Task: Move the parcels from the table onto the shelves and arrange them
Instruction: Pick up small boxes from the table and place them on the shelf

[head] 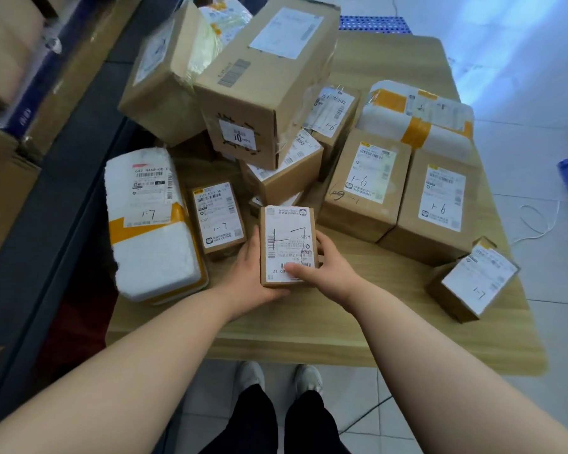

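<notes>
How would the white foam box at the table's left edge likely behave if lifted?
The white foam box is probably light for its bulk, being foam. Its crumbly-looking edges suggest that it dents or chips under a hard squeeze. It looks too wide for one hand; yellow tape wraps it, so the lid likely stays on.

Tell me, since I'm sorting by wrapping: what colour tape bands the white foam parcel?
Orange-yellow tape on the white foam parcel, head view.

place: parcel depot | labelled parcels [364, 188] heaped on table [341, 329]
</notes>
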